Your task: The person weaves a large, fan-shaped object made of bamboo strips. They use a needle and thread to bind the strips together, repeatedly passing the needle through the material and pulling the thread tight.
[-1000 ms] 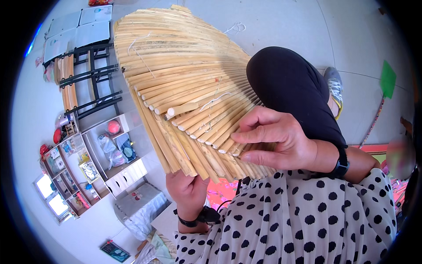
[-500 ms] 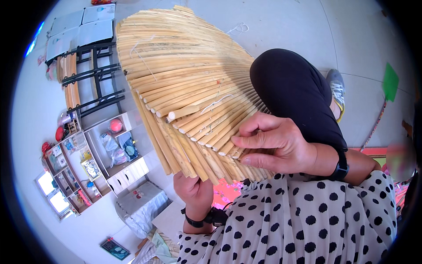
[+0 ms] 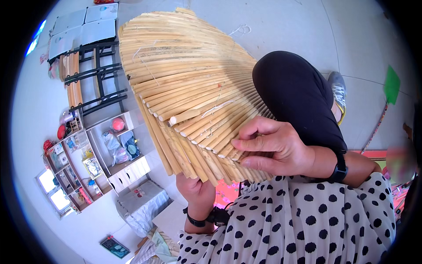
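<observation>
A large mat of pale yellow reed sticks [image 3: 189, 57], bound with thin white string, lies across my lap, folded over so that a second layer shows under the near edge. My right hand [image 3: 274, 147] is closed at the mat's near edge, with fingertips pressed on the stick ends. Below the lower layer my left hand [image 3: 195, 189] grips the mat from beneath, its fingers partly hidden by the sticks. One short stick end [image 3: 178, 119] juts out above the others, and a loose white string [image 3: 217, 108] lies beside it.
My bent knee in black trousers [image 3: 292, 83] stands against the mat's right side. A green fly swatter [image 3: 392, 83] is at the right. Shelves with bags and toys [image 3: 114, 167], a folded black frame [image 3: 99, 79] and a cloth-covered table [image 3: 143, 202] are at the left.
The view has shifted slightly, so the mat sits a little lower and to the right. Both hands keep nearly the same places on it.
</observation>
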Demonstrator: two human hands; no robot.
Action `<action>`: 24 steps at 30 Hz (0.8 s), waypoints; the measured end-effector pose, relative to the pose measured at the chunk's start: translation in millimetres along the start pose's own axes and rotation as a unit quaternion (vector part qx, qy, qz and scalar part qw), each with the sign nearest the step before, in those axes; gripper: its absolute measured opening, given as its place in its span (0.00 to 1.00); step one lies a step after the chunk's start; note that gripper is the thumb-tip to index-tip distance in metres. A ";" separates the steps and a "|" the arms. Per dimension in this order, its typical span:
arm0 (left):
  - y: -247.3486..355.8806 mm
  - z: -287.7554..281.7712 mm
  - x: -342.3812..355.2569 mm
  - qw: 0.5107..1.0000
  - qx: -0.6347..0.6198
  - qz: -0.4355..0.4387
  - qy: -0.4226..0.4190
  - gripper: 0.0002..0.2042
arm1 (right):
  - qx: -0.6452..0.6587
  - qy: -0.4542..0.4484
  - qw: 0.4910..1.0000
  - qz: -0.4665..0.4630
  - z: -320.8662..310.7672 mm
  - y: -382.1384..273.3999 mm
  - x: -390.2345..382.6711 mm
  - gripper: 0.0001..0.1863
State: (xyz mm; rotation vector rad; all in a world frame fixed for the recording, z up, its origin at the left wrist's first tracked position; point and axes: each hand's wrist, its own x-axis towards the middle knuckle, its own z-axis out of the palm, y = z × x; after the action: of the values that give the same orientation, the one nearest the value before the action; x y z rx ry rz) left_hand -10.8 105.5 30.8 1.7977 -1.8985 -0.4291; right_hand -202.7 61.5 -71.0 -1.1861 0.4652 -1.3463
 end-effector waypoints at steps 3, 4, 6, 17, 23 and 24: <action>0.8 -6.2 1.0 0.999 0.020 0.021 -0.026 0.08 | 0.002 -0.005 1.000 0.004 -0.4 0.3 -0.7 0.18; 0.2 -7.9 1.4 0.999 0.029 0.029 -0.034 0.08 | 0.003 -0.015 1.000 0.010 -1.9 0.9 -1.7 0.18; -0.6 -11.0 1.3 0.997 0.046 0.031 -0.048 0.09 | 0.003 -0.033 0.999 0.022 -5.3 2.5 -2.9 0.19; -14.2 -39.1 -6.2 0.993 0.074 -0.012 -0.093 0.12 | -0.018 -0.014 1.000 0.013 -1.1 -0.7 2.3 0.17; -3.3 -38.7 -0.8 0.988 0.058 -0.057 -0.128 0.15 | -0.017 -0.012 1.000 0.013 -0.7 -0.6 1.6 0.17; -6.0 -35.6 0.6 0.992 0.058 -0.021 -0.113 0.14 | -0.012 -0.008 1.000 0.015 -0.3 -0.5 1.1 0.17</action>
State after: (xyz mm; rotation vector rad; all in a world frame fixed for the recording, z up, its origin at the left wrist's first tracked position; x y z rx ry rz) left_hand 13.6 108.1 57.2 1.9371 -2.0779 -0.5686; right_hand -203.0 60.5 -70.3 -1.2055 0.4869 -1.3084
